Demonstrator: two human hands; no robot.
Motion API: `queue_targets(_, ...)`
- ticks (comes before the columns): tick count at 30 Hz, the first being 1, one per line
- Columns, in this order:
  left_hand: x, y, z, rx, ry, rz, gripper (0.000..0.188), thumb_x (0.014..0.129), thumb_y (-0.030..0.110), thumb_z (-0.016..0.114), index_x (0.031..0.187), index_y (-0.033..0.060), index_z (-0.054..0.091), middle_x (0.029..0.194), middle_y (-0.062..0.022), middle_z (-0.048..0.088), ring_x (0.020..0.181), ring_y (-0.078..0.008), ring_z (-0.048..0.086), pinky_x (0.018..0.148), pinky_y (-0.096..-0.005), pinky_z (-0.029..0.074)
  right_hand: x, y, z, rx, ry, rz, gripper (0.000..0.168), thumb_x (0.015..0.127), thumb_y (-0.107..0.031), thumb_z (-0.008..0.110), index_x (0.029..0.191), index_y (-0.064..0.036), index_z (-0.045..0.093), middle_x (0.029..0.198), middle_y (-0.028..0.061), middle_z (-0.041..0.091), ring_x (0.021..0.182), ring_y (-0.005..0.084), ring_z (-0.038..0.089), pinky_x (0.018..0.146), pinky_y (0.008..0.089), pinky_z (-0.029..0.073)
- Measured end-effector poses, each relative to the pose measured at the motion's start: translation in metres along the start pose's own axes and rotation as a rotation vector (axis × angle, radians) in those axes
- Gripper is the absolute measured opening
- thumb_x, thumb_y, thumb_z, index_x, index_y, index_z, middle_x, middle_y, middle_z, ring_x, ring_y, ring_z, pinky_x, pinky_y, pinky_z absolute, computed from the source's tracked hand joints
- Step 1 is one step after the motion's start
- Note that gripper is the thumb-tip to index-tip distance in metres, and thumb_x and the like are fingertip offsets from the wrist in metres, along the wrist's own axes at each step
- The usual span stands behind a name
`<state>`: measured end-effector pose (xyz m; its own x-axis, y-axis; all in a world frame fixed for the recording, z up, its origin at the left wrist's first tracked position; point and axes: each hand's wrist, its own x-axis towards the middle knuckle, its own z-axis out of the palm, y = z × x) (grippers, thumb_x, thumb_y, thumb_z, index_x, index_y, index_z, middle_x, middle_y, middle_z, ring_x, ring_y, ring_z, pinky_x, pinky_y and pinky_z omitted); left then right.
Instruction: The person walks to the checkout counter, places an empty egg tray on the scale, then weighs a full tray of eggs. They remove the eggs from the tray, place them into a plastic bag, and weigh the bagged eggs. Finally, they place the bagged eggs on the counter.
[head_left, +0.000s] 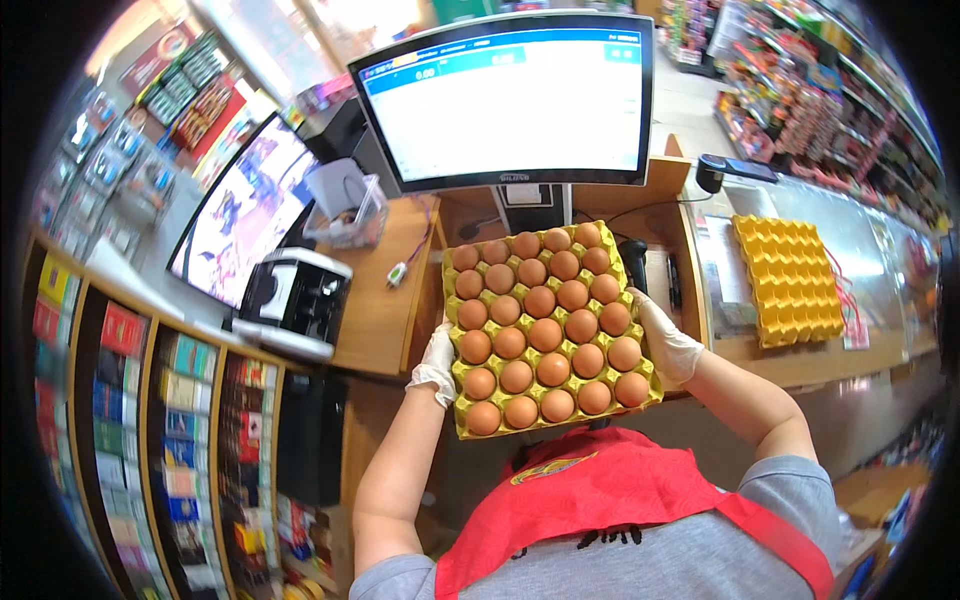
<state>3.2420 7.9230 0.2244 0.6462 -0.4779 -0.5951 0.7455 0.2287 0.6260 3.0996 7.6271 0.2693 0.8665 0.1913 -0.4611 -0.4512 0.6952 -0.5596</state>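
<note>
Between my two gloved hands is a yellow egg tray (651, 375) filled with rows of brown eggs (546, 335). My left hand (436, 365), in a whitish disposable glove, grips the tray's left side. On the opposite side, my right hand (667, 336) wears the same kind of glove and holds the right edge. The fingers of both hands are partly hidden by the tray. It is held in front of my red apron (570, 487), below a monitor (517, 105). Off to the right, an empty yellow egg tray (790, 281) lies on a glass-topped counter (862, 225).
A black handheld scanner (634, 259) stands just beyond the tray's right corner. At left are a money counter (296, 300), a clear plastic basket (349, 214) and a second screen (240, 210). Shelves of cigarette packs (184, 450) run along the left. A camera-like device (711, 174) sits on the counter.
</note>
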Motion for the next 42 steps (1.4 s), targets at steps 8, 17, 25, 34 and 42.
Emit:
queue_targets(8, 0.075, 0.055, -0.015, 0.101, -0.096, -0.142, 0.041, 0.102, 0.038, 0.036, 0.127, 0.0131, 0.057, 0.122, -0.0131, 0.066, 0.105, -0.0318, 0.067, 0.09, -0.0489, 0.057, 0.044, 0.012, 0.012, 0.099, 0.178, -0.201, 0.053, 0.105, -0.051, 0.035, 0.144, -0.016, 0.048, 0.139, 0.0086, 0.058, 0.121, 0.0224, 0.06, 0.101, 0.0393, 0.052)
queue_targets(17, 0.114, 0.057, -0.039, 0.129, -0.174, -0.097, 0.045, 0.104, 0.039, 0.037, 0.134, 0.0092, 0.054, 0.129, -0.0134, 0.063, 0.113, -0.03, 0.064, 0.095, -0.0452, 0.056, 0.069, 0.024, 0.004, 0.121, 0.314, -0.322, 0.051, 0.106, -0.048, 0.035, 0.141, -0.014, 0.05, 0.136, 0.0082, 0.06, 0.118, 0.0215, 0.061, 0.1, 0.0375, 0.051)
queue_targets(25, 0.122, 0.05, -0.039, 0.301, 0.037, 0.039, 0.051, 0.104, 0.041, 0.037, 0.133, 0.0031, 0.055, 0.127, -0.0122, 0.064, 0.11, -0.0274, 0.065, 0.095, -0.0416, 0.055, 0.09, 0.02, -0.025, -0.087, 0.555, -0.386, 0.052, 0.107, -0.044, 0.035, 0.137, -0.006, 0.053, 0.129, 0.0088, 0.063, 0.114, 0.018, 0.06, 0.1, 0.0351, 0.048)
queue_targets(34, 0.16, 0.052, -0.076, 1.465, 0.277, 0.531, 0.07, 0.104, 0.052, 0.03, 0.106, -0.0063, 0.068, 0.099, -0.0291, 0.069, 0.103, -0.0461, 0.063, 0.09, -0.0478, 0.049, 0.111, 0.017, -0.087, -1.006, 1.116, -0.312, 0.067, 0.102, -0.052, 0.042, 0.108, 0.01, 0.066, 0.097, 0.0242, 0.071, 0.094, 0.0328, 0.069, 0.087, 0.0406, 0.049)
queue_targets(42, 0.124, 0.05, -0.131, 0.705, 0.319, 0.88, 0.04, 0.105, 0.028, 0.048, 0.124, -0.0047, 0.061, 0.125, -0.0144, 0.064, 0.118, -0.0246, 0.058, 0.105, -0.0367, 0.043, 0.065, 0.0, -0.082, -1.044, 1.06, -0.875, 0.032, 0.097, -0.031, 0.061, 0.099, 0.001, 0.069, 0.087, 0.0157, 0.07, 0.083, 0.026, 0.066, 0.077, 0.0367, 0.051)
